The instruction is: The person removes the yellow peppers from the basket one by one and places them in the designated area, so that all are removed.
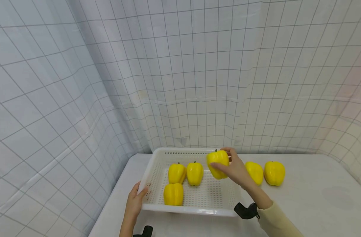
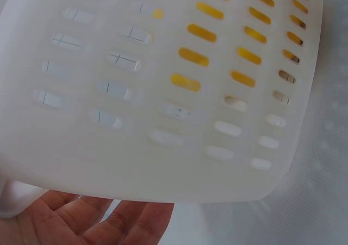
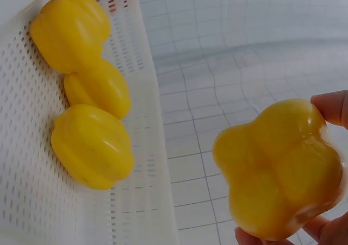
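My right hand grips a yellow bell pepper between thumb and fingers, above the right part of a white plastic basket. In the right wrist view the held pepper shows its lobed underside. At the basket's left rim, my left hand holds the edge, thumb on the inner side. From the left wrist, the slotted basket wall fills the view, with the fingers of the left hand under the rim. Three yellow peppers lie in the basket, including a front one.
Two more yellow peppers lie on the white table right of the basket: one partly behind the right hand, another beside it. A white grid-patterned curtain hangs behind and at the left.
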Demonstrator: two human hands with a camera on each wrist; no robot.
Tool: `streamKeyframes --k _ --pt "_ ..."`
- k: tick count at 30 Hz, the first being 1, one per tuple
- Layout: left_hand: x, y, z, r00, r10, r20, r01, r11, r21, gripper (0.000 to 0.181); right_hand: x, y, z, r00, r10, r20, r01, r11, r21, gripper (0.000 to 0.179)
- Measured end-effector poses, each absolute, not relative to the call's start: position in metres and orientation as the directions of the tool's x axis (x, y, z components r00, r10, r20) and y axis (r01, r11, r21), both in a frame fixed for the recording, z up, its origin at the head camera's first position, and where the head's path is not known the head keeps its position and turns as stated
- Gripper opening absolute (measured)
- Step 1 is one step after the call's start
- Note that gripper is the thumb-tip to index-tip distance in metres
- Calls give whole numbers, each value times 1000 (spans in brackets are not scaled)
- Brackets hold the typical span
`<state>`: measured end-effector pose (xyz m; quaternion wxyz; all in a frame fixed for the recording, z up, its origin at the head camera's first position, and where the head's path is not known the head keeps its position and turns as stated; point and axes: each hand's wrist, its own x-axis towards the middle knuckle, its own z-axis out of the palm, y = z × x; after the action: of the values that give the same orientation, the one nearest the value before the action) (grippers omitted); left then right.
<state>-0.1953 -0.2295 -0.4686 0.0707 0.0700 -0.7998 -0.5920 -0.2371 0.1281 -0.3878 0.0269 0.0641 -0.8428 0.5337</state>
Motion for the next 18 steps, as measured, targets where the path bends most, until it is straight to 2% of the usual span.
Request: streamKeyframes --k 18 --pt "-195 -229 -468 -980 -197 28 -29 280 960 46 -226 159 -391 -972 67 224 -188 345 -919 72"
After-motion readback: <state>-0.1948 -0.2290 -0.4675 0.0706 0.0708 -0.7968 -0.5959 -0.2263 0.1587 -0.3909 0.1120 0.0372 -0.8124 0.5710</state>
